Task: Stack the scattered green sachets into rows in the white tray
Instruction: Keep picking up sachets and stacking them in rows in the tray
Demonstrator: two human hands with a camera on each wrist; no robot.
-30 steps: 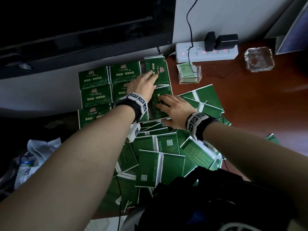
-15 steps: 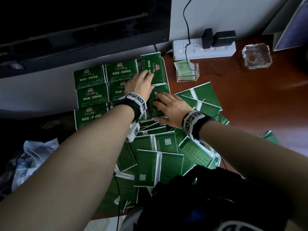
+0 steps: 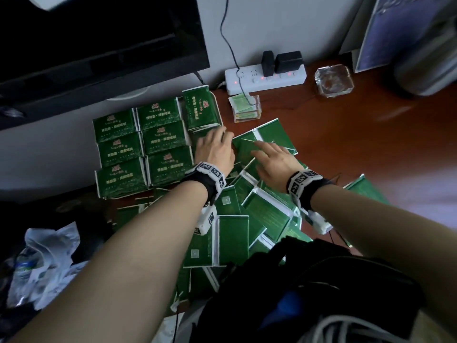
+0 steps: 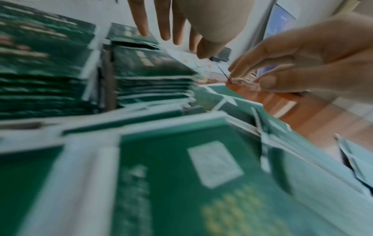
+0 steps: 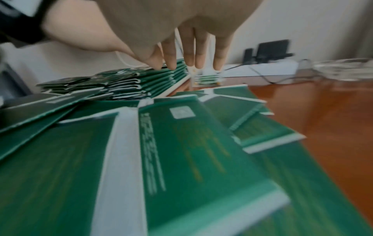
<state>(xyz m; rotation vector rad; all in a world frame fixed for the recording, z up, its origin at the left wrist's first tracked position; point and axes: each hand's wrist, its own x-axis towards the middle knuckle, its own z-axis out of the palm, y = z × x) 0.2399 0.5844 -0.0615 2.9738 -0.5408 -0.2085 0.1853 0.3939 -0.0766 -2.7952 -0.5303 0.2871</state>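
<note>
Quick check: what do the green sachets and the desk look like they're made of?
Green sachets: apparently printed paper or thin laminated film, slightly glossy, with flat white sealed edges; the exact material is unclear. Desk: reddish-brown wood or wood-look laminate, polished, showing soft reflections.

A reddish-brown wooden table (image 3: pixel 358 144) carries a white tray (image 3: pixel 217 105) packed with green sachets (image 3: pixel 158 134), a loose heap of sachets (image 3: pixel 232 233) beside it, a white power strip (image 3: pixel 265 79), a small clear box (image 3: pixel 247 108) and a glass ashtray (image 3: pixel 333 80).

Stacked sachets (image 3: pixel 120 146): gold Chinese print, too blurred to read. Loose sachets (image 3: pixel 230 240): QR squares.
</note>
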